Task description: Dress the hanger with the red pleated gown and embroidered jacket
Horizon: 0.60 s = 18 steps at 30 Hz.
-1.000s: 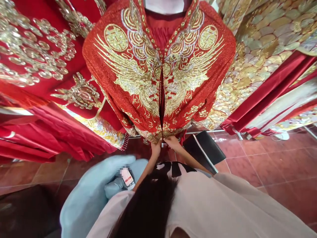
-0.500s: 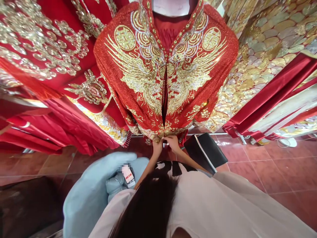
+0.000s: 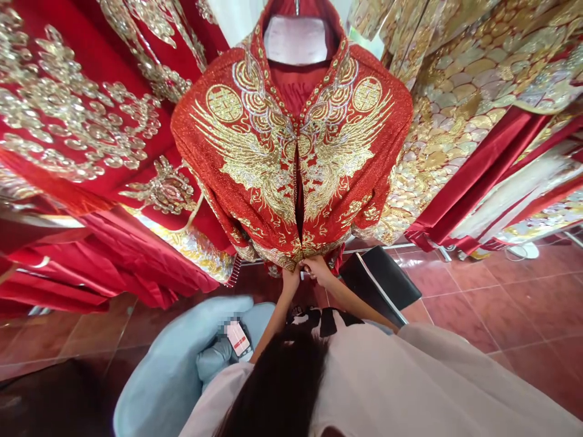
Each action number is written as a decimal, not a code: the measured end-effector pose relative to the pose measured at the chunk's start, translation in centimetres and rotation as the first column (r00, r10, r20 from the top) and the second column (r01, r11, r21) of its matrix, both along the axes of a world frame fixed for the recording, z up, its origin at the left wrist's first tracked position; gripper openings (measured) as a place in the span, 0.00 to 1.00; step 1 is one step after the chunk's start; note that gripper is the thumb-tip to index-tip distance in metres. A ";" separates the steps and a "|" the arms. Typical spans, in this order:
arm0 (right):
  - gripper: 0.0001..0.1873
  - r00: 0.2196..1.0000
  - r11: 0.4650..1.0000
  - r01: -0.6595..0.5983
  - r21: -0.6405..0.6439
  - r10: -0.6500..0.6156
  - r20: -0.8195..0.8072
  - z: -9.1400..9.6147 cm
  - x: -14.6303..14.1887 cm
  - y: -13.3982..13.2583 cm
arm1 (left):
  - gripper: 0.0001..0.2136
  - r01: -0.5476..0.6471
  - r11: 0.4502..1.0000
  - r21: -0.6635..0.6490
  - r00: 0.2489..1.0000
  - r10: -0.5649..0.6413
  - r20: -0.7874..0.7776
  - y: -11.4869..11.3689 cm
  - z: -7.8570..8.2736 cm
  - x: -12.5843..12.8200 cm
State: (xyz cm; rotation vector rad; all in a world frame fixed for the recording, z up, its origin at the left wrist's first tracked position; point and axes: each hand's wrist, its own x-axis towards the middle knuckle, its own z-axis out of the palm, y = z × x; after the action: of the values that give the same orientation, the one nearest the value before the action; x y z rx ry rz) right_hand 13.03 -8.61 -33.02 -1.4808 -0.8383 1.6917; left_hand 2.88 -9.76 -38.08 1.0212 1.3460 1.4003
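A red jacket (image 3: 255, 200) with gold phoenix embroidery hangs upright from a hanger (image 3: 296, 39) in front of me. Its front edges meet near the collar and part in a narrow gap below. At the bottom hem, my left hand (image 3: 291, 276) grips the edge on the left of the opening. Close beside it, my right hand (image 3: 317, 268) is closed on the hem at the right of the gap. The two hands nearly touch, and a small white bit shows between them. My fingertips are partly hidden.
Red garments with jewelled trim (image 3: 91, 115) hang on the left, a gold scale-patterned garment (image 3: 455, 115) on the right. A light blue armchair (image 3: 155, 358) stands lower left with a phone-like item (image 3: 237, 338) on it. A black stool-like object (image 3: 392, 276) stands on the red tiled floor (image 3: 483, 303).
The view has tilted up, so more of the collar and hanger shows. The jacket and both hands sit slightly lower in view. Both hands keep hold of the hem.
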 end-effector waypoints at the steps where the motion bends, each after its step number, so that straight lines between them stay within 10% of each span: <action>1: 0.09 1.000 1.000 0.007 -0.002 -0.007 -0.002 0.2 0.0 0.0 | 0.16 0.003 1.000 0.001 1.000 -0.003 0.000 -0.1 0.0 0.0; 18: 0.11 0.997 0.999 0.029 -0.023 -0.031 -0.064 0.1 0.4 -0.4 | 0.09 0.054 0.999 -0.008 0.999 -0.054 -0.009 -0.2 -0.8 -0.4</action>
State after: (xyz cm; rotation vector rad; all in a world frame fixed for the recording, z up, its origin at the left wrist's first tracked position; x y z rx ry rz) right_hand 13.40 -9.02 -32.89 -1.4385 -0.7615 1.7221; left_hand 2.50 -9.96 -38.84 1.0523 1.3207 1.3506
